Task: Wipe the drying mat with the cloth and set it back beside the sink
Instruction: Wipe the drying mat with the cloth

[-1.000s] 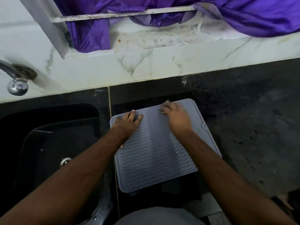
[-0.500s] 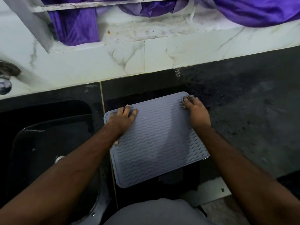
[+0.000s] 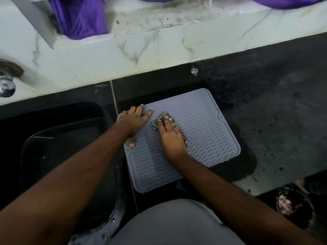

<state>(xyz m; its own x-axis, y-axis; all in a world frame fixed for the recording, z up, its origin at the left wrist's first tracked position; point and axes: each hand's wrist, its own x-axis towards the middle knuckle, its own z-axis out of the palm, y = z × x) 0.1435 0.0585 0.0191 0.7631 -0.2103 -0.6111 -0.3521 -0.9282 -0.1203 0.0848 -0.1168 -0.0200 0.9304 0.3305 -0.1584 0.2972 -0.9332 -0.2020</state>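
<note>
A grey ridged drying mat (image 3: 203, 131) lies flat on the dark counter just right of the sink (image 3: 58, 149). My left hand (image 3: 134, 119) presses flat on the mat's far left corner, fingers straight, thumb over the left edge. My right hand (image 3: 169, 133) lies palm down on a small dark-and-white patterned cloth (image 3: 156, 122), pressing it onto the mat's upper middle. Only the cloth's edges show around my fingers and along the hand's right side.
A black sink basin sits at left under a chrome tap (image 3: 6, 85). A white marble ledge (image 3: 177, 48) with purple fabric (image 3: 81, 18) runs along the back. The dark counter (image 3: 274, 112) stretches right, wet and speckled. A foot (image 3: 286, 204) shows below the counter edge.
My right hand has slid the cloth from the mat's far right corner leftward to the upper middle, close to my left hand. The left hand stays on the far left corner.
</note>
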